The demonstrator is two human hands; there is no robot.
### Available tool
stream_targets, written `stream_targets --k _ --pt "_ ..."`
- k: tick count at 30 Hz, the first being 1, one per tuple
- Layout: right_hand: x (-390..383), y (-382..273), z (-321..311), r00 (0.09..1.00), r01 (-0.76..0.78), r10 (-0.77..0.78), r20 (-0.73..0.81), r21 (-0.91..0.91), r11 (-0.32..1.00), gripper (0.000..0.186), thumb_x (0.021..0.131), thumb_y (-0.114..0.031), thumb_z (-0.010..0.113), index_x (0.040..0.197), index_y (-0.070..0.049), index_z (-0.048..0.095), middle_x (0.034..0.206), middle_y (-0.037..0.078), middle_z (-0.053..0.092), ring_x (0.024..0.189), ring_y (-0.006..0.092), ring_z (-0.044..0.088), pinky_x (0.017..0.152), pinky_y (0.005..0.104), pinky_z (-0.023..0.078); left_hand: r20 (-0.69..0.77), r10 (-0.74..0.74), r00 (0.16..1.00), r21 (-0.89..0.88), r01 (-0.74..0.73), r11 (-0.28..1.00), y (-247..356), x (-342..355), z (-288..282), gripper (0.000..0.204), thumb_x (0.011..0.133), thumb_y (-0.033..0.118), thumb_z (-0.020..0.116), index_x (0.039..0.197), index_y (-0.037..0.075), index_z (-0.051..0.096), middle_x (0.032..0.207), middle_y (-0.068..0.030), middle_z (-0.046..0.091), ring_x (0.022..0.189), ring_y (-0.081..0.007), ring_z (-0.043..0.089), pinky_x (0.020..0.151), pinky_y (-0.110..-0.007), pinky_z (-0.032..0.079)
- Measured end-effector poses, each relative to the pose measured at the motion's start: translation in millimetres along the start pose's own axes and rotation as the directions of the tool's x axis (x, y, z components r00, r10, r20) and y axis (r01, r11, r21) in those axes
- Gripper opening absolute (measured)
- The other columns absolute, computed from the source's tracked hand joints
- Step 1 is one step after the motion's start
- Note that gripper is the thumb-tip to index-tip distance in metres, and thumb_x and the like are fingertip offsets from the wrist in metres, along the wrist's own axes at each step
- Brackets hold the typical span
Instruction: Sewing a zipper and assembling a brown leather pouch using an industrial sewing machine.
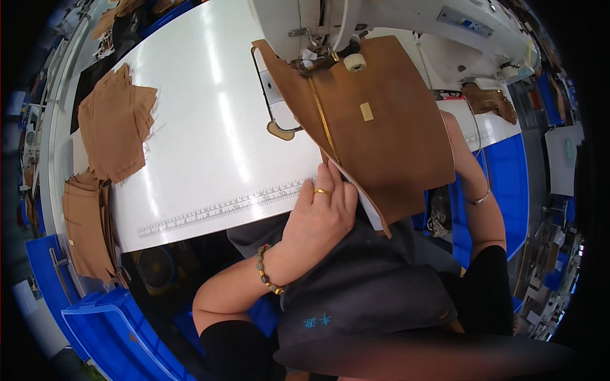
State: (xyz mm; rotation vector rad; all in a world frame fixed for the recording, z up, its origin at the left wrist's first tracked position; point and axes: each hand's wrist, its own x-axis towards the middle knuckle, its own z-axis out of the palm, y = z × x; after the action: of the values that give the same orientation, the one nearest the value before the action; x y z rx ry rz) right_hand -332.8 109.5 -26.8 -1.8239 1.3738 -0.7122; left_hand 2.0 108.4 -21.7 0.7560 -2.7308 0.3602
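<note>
A brown leather panel [400, 127] with a gold zipper [323, 117] and a small gold plate [366, 112] lies under the head of a white sewing machine [305, 32]. Its front edge hangs past the table, showing a pale lining [370, 211]. My left hand [324, 206], with a ring and a beaded bracelet, has its fingers together, pinching the panel's left edge by the zipper's near end. At the panel's right edge is my right hand [452, 134]; its fingers are hidden behind the leather. The needle area is partly hidden by the machine's parts.
A ruler strip [222, 206] runs along the white table's [184, 127] front edge. Stacked brown fabric pieces [114, 124] lie at left, with more brown pieces [89, 225] below. Blue bins [121, 336] stand at lower left and right. Brown scraps [489, 103] lie at far right.
</note>
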Motion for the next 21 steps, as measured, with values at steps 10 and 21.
stream_targets --k 10,21 --pt "-6.5 -14.7 31.7 0.959 0.282 -0.215 0.187 -0.518 0.808 0.055 0.094 -0.02 0.069 0.146 -0.006 0.055 0.148 0.016 0.056 0.139 0.0321 0.051 0.117 0.0437 0.039 -0.025 0.011 1.0 -0.022 -0.011 1.0 -3.7 1.5 -2.5 0.012 0.084 0.009 0.063 0.09 -0.001 0.062 0.113 -0.0238 0.071 0.113 -0.0311 0.063 0.088 -0.037 0.055" --pt "43.1 7.7 26.1 0.908 0.343 -0.415 -0.056 -0.467 0.815 0.055 0.092 -0.02 0.071 0.143 -0.004 0.056 0.141 0.012 0.061 0.126 0.0313 0.06 0.109 0.0437 0.047 -0.013 0.02 1.0 -0.179 -0.022 0.984 -9.8 -6.1 -2.8 0.034 0.081 0.007 0.064 0.111 -0.009 0.065 0.112 -0.023 0.07 0.115 -0.0333 0.065 0.088 -0.038 0.054"
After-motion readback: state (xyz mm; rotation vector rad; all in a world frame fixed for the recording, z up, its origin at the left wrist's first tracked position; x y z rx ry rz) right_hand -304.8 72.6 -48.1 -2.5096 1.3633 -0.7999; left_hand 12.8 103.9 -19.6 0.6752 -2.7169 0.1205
